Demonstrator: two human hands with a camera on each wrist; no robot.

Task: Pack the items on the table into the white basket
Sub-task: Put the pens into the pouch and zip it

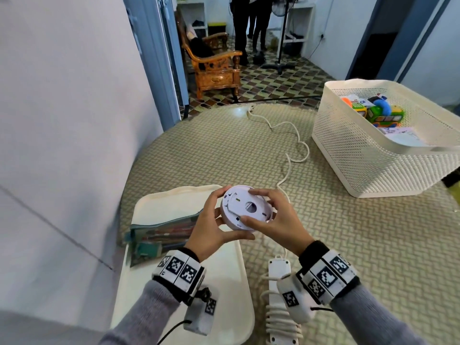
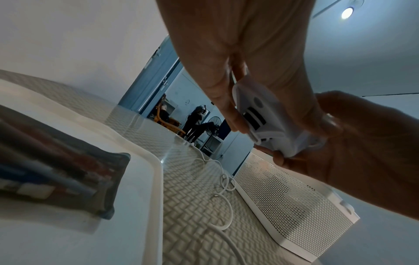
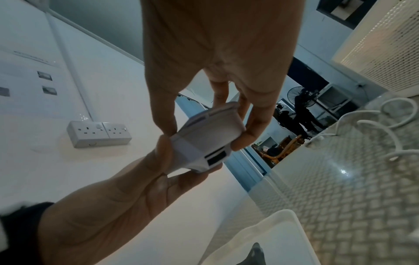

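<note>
**Woven-mat table: round device held over tray**

Woven matting covers the table. At left, a pencil pouch is seen on a white tray. A round white device is gripped above it by left hand and right hand, fingers curled round its rim. At far right, the white basket is seen holding toys.

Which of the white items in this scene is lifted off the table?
The round white plastic device, gripped by both hands, left and right. The white power strip, white tray and white perforated basket rest on the table.
</note>
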